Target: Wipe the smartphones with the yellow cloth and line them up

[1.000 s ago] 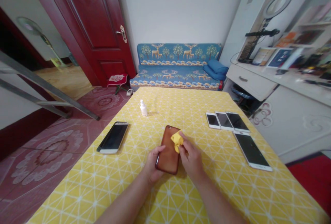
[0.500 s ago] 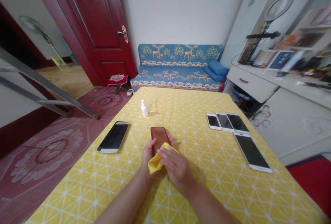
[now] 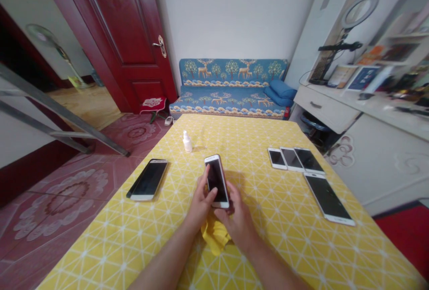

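Phone (image 3: pixel 218 177) turned over: brown back toward me half a second ago, screen now. Left hand (image 3: pixel 200 199) grasps its left side, thumb on the glass; right hand (image 3: pixel 238 216) grips the lower right edge. Yellow cloth (image 3: pixel 215 237) crumpled just below my fingers; I can't tell if they pinch it. White bottle (image 3: pixel 187 142) stands ahead-left of my fingertips; four phones (image 3: pixel 308 161) well off right.
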The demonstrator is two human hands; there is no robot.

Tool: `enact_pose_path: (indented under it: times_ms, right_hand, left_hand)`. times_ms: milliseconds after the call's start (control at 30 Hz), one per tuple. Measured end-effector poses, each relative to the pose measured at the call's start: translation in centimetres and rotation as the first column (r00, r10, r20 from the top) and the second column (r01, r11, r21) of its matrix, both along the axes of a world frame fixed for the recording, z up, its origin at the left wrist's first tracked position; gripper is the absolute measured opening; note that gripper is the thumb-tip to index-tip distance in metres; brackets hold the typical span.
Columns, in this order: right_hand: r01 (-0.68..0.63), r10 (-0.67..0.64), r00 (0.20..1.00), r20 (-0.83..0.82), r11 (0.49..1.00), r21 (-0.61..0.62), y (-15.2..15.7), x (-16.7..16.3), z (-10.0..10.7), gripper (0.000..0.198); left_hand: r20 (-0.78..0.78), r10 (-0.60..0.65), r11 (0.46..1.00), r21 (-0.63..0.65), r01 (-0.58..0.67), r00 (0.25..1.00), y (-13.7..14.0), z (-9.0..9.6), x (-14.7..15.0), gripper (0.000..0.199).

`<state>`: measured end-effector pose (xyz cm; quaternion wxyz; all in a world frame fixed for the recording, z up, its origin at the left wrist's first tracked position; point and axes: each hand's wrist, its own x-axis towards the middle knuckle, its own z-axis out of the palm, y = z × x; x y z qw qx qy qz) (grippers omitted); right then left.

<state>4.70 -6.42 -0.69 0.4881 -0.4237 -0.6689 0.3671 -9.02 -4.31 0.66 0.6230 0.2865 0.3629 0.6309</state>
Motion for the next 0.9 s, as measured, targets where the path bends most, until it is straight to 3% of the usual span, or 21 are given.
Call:
enact_pose_path:
  times_ms: [67,133,267,433,500,567,633,700,800,900]
  right_hand:
    - [0.074,-0.091,0.986,-0.140,0.990,-0.120,1.0,0.3,-1.1,0.062]
    - [0.156,-0.198,0.958,-0.206,0.967,-0.200,2.0,1.2,-2.0,0.052]
    - [0.306,-0.330,0.927,-0.177,0.940,-0.152,3.6,5.3,-2.7,0.041]
    - [0.557,-0.554,0.831,0.058,0.829,-0.057,3.0,12.0,-1.7,0.036]
    - [0.631,-0.619,0.740,0.264,0.774,0.045,2.1,13.9,-1.1,0.032]
    - [0.631,-0.650,0.605,0.460,0.744,0.222,1.4,14.7,-0.7,0.031]
    - [0.547,-0.648,0.487,0.586,0.749,0.373,1.0,14.6,-0.5,0.033]
    - [0.437,-0.578,0.420,0.699,0.804,0.403,1.0,13.9,-0.6,0.038]
    - [0.296,-0.369,0.359,0.858,0.916,0.270,1.4,12.6,-1.0,0.045]
    - [0.327,-0.272,0.295,0.916,0.929,0.171,1.4,11.8,-1.1,0.052]
  left_hand:
    - [-0.097,-0.043,0.991,0.122,0.054,0.994,-0.3,0.4,0.6,0.066]
    - [-0.141,-0.123,0.978,0.149,0.143,0.982,-0.5,0.7,0.9,0.065]
    - [-0.237,-0.246,0.952,0.125,0.280,0.940,-0.9,0.3,0.9,0.060]
    - [-0.382,-0.215,0.959,0.091,0.268,0.899,-0.7,-0.5,0.7,0.051]
    - [-0.483,-0.184,0.959,0.102,0.264,0.856,-0.4,-0.8,0.7,0.044]
    - [-0.585,-0.154,0.950,0.135,0.282,0.797,-0.2,-1.0,0.7,0.038]
    - [-0.665,-0.131,0.934,0.166,0.317,0.735,0.1,-1.4,0.6,0.036]
    - [-0.720,-0.111,0.922,0.184,0.342,0.685,0.2,-1.7,0.5,0.035]
    - [-0.763,-0.085,0.916,0.194,0.351,0.641,0.3,-2.1,0.3,0.034]
    - [-0.788,-0.074,0.906,0.203,0.372,0.611,0.2,-2.1,0.2,0.033]
